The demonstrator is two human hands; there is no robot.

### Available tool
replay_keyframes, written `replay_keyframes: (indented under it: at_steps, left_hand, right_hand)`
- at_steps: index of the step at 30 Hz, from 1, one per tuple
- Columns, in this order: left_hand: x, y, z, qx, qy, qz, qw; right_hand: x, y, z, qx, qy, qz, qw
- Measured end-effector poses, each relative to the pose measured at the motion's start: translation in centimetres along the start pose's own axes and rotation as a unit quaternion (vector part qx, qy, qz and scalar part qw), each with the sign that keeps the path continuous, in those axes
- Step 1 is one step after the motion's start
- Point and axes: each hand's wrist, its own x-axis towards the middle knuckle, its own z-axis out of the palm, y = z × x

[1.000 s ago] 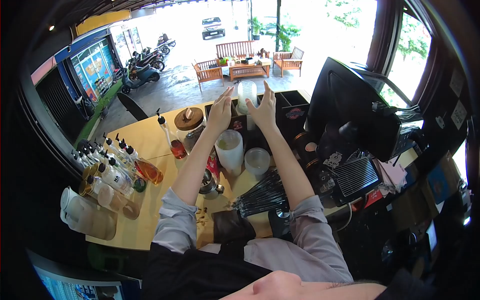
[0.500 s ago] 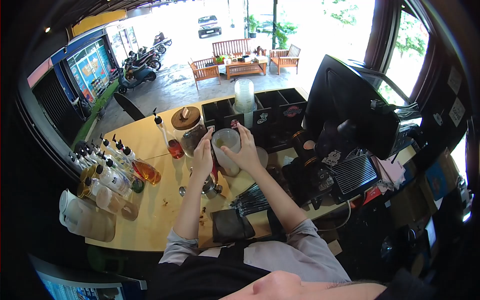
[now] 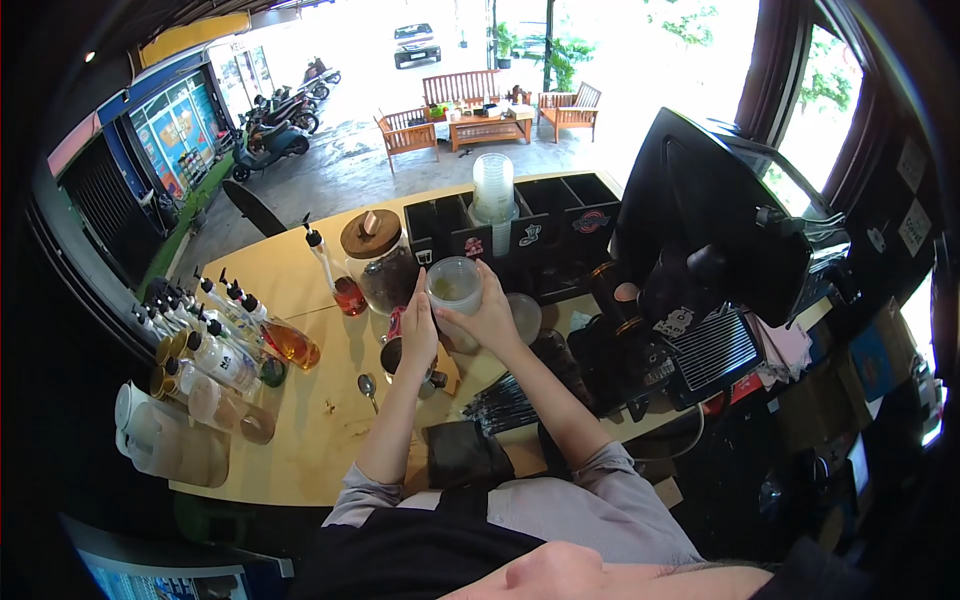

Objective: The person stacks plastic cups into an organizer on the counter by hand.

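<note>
A clear, round plastic tub (image 3: 453,280) with something yellowish-green inside stands between my two hands, its open top facing up. My left hand (image 3: 420,328) lies along its left side, fingers pressed together against the wall. From the right, my right hand (image 3: 488,315) wraps round it, thumb across the near side. The tub's lower part is partly hidden by my hands. Close to my left wrist is a metal cup (image 3: 393,352), partly covered by the arm. A spoon (image 3: 368,388) lies left of that arm. Behind the tub is a glass jar (image 3: 385,275) with a wooden lid.
Several pump bottles (image 3: 290,343) and a plastic pitcher (image 3: 165,440) stand on the left. Stacked cups (image 3: 492,190) sit in a black organizer (image 3: 550,235) at the back. Black straws (image 3: 500,403), a dark cloth (image 3: 465,452) and a coffee machine (image 3: 715,355) are nearer and right.
Both hands have closed in on the tub, my left hand shifting right against its side. The spoon and more of the metal cup now show beside my left arm.
</note>
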Motion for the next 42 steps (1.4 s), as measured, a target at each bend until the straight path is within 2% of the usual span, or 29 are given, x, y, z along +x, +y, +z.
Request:
replay_keyframes:
  at_steps: [2,5,8,14,20,23,28,35,42]
  left_hand:
    - [0.2,-0.7,0.4,-0.004,0.005,-0.012,1.0]
    - [0.5,-2.7,1.1,-0.02,0.025,-0.019,0.999]
    - [0.6,-3.0,1.5,-0.092,0.035,-0.013,0.995]
    - [-1.3,-0.6,1.5,-0.073,0.039,-0.035,0.996]
    - [-4.1,-0.4,1.9,-0.079,0.054,-0.016,0.995]
    - [-5.3,0.5,1.7,-0.121,0.036,-0.014,0.992]
    - [-6.6,0.9,1.6,-0.168,0.038,-0.043,0.984]
    - [-6.5,1.5,1.3,-0.135,0.039,-0.023,0.99]
    - [-5.5,2.9,0.9,-0.054,0.038,0.042,0.997]
  right_hand:
    - [-0.2,-0.3,-0.1,0.004,0.002,-0.003,1.0]
    - [-0.3,-1.3,-0.3,0.058,-0.008,0.049,0.997]
    - [-0.3,-0.9,0.0,0.043,0.004,0.043,0.998]
    - [-1.3,-2.0,-0.9,0.053,-0.014,0.053,0.997]
    - [-3.3,-3.1,-1.9,0.021,-0.016,0.033,0.999]
    - [-4.2,-4.1,-2.6,0.042,-0.024,0.032,0.998]
    - [-5.2,-5.1,-3.5,-0.059,-0.029,0.013,0.998]
    - [-4.9,-5.5,-3.7,-0.017,-0.037,0.042,0.998]
    - [-3.8,-5.8,-4.0,-0.014,0.0,-0.013,1.0]
